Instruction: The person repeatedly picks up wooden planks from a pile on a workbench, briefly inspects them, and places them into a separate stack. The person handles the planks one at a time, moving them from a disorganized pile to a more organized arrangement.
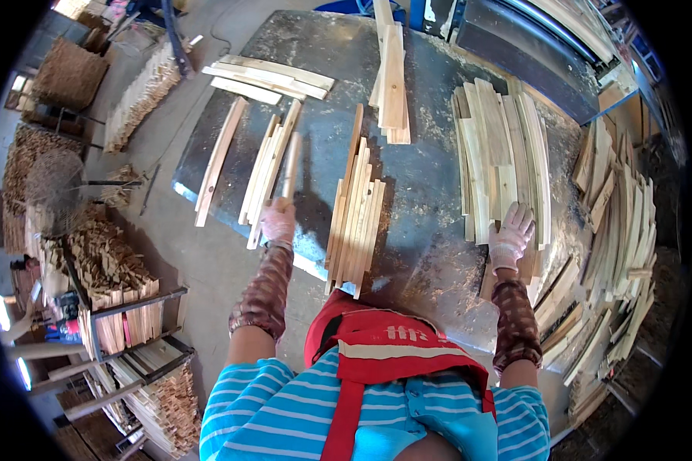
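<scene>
My left hand [277,221], in a pale work glove, is closed round the lower end of a narrow wooden strip [291,165]. Just left of that strip lies a small bundle of similar strips [266,165] on the dark metal table [429,165]. My right hand [511,235], gloved too, lies with fingers stretched out on the near end of a wide pile of boards [484,146] at the table's right side. Between my hands, a stack of strips [354,223] reaches over the table's near edge.
A lone strip [220,163] and several crosswise strips [261,77] lie on the left of the table. Long boards [393,81] extend from the far edge beside a machine [527,46]. Heaped wood [619,223] stands at right; racks of stacked wood [123,307] stand at left.
</scene>
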`<state>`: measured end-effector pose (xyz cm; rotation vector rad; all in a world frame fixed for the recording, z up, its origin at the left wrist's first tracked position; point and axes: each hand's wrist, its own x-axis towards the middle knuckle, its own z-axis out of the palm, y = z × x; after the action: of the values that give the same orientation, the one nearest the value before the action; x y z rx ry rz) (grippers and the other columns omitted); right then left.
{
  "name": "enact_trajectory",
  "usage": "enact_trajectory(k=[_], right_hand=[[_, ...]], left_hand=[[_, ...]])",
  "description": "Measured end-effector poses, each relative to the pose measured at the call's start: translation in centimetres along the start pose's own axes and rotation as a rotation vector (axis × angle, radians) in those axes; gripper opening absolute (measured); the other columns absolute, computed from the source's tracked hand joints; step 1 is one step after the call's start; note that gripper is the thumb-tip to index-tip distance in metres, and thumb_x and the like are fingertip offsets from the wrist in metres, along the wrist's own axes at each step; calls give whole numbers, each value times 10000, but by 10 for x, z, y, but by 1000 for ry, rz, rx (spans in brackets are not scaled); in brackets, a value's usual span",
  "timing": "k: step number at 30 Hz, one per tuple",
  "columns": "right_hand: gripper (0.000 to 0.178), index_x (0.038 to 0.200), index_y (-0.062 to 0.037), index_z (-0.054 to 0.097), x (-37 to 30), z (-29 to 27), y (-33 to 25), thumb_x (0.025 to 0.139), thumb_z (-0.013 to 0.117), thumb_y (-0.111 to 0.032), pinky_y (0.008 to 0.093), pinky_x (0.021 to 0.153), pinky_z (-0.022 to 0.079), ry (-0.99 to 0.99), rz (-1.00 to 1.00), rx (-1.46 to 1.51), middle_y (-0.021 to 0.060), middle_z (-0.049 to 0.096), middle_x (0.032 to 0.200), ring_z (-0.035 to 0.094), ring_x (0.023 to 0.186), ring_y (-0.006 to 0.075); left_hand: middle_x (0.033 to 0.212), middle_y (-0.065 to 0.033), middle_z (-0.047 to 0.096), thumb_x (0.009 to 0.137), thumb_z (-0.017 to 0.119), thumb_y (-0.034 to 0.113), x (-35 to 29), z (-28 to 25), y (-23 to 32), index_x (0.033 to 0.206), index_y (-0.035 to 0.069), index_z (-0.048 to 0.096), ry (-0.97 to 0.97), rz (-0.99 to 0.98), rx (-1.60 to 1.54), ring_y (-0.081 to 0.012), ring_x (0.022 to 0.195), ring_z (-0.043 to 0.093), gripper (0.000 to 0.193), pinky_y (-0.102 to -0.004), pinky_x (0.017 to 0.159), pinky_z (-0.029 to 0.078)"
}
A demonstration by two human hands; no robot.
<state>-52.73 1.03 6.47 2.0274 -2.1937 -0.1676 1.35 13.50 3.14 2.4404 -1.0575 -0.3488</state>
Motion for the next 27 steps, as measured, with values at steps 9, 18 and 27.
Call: enact_trajectory(k=[9, 18, 27], right_hand=[[815, 1530, -113, 374, -34, 20, -55, 826, 751, -280, 414, 1086, 439, -115, 113, 551, 130, 471, 1506, 583, 1227, 307], [396, 1275, 8, 584, -74, -54, -121, 911, 576, -145, 333, 805, 558, -485, 533, 2201, 104, 690, 1005, 664, 866, 188], [549, 1312, -100, 593, -66, -58, -128, 900, 689, -450, 403, 842, 559, -301, 81, 1227, 147, 699, 1089, 690, 986, 323]], left_hand=[[1279, -212, 500, 785, 667, 179, 69, -5, -34, 1397, 123, 432, -8, -155, 317, -420, 1114, 617, 659, -521, 875, 553], [1403, -144, 536, 865, 760, 257, 25, 41, 45, 1464, 85, 469, -372, 150, -416, -302, 1233, 576, 687, -427, 983, 516], [1048, -149, 676, 823, 654, 1, -73, 132, 246, 1384, 6, 496, -1106, -107, -1072, -266, 970, 692, 582, -326, 818, 596]])
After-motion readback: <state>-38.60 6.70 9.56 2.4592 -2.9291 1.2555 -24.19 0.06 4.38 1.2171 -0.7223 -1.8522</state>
